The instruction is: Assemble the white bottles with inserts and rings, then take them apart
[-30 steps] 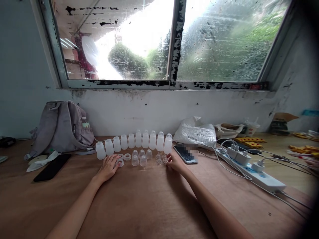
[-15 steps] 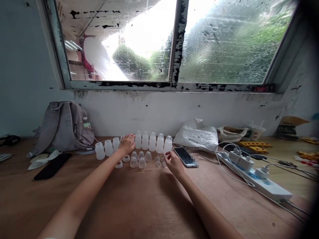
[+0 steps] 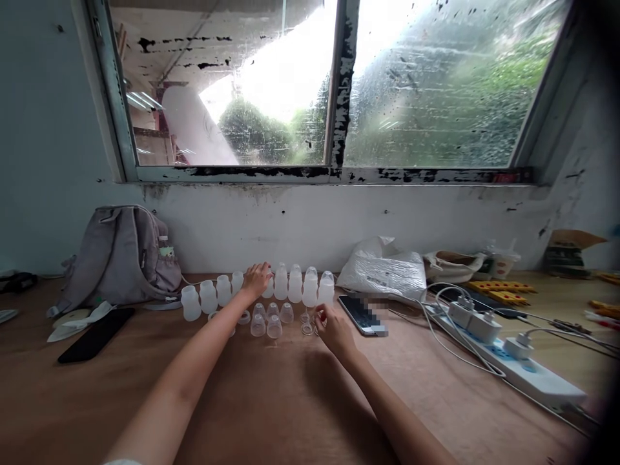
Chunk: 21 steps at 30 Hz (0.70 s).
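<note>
A row of frosted baby bottles (image 3: 295, 287) stands along the back of the table; those on the right wear clear domed caps, while the left ones look uncapped. My left hand (image 3: 256, 283) is at the middle of the row, its fingers closed around the top of one baby bottle (image 3: 268, 289). In front, several clear domed caps (image 3: 274, 327) stand in two short rows. White collar rings (image 3: 244, 318) lie partly behind my left forearm. My right hand (image 3: 334, 330) hovers by small clear rings (image 3: 307, 329), thumb and fingers bent together; what they pinch, if anything, is too small to name.
A phone (image 3: 361, 315) lies right of my right hand, before a silver bag (image 3: 382, 274). A power strip (image 3: 533, 374) with plugs and cables occupies the right side. At left are a grey backpack (image 3: 116, 258) and a black phone-like slab (image 3: 97, 336). Wall and window close the back.
My left hand has moved slightly right and now covers the top of a capped bottle in the row. My right hand has shifted a little left over the clear rings. The view has tilted slightly up.
</note>
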Available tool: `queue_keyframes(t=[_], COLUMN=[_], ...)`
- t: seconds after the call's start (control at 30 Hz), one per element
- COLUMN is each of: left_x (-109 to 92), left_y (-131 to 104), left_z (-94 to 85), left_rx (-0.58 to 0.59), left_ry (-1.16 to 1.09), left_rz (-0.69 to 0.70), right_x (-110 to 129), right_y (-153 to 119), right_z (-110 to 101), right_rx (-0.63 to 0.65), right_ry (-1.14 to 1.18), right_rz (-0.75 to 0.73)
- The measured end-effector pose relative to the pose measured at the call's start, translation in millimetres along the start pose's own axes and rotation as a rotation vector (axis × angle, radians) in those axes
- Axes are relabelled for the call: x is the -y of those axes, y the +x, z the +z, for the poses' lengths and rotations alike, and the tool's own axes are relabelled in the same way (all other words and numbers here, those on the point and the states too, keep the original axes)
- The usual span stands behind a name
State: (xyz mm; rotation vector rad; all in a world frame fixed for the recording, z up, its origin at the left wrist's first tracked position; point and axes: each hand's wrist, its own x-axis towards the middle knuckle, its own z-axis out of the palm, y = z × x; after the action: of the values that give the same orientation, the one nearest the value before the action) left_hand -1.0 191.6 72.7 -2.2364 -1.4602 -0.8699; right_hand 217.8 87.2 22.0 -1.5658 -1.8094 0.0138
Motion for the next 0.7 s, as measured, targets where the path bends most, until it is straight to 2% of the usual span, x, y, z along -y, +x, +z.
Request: queue_keyframes(t=[0.1,0.17,0.2,0.3,0.37,0.43,0.53,0.6,0.7], left_x=[-5.6,-10.7,-14.4,-31.7,-45.3,-55.0,-55.3,-47.7,-35.5], left_y=[-7.8,-15.5,-21.6,-53.0,-84.0,-117.8,-158.8,-173.1,-177.6], left_z=[-23.2,-45.2,-56.8,-86.0,-94.1,-90.8,-71.8,-59.2,-51.4], left_rx=[-0.066,-0.142,-0.218,-0.4,-0.41,-0.304,-0.222,-0.194,-0.044], left_ry=[-0.021,-0.066,-0.141,-0.419,-0.569,-0.673,-0.755,-0.758,-0.687], left_rz=[-0.016,-0.018,-0.008,0.001,-0.072,-0.136,-0.199,-0.155,0.031], right_x=[4.2,10.9,16.0,36.8,51.4,62.0,67.3,65.8,62.2], right_y=[-0.9,-1.9,-2.9,-8.0,-12.9,-17.7,-22.6,-23.7,-23.4], right_z=[0.0,-1.2,-2.4,-8.3,-12.9,-15.8,-13.8,-9.1,-1.0], right_rx=[-0.028,-0.022,0.008,0.254,0.477,0.607,0.616,0.577,0.511], right_ry=[0.064,0.203,0.313,0.786,1.112,1.295,1.288,1.198,1.062], right_rz=[0.024,0.027,0.043,0.193,0.297,0.34,0.373,0.388,0.385])
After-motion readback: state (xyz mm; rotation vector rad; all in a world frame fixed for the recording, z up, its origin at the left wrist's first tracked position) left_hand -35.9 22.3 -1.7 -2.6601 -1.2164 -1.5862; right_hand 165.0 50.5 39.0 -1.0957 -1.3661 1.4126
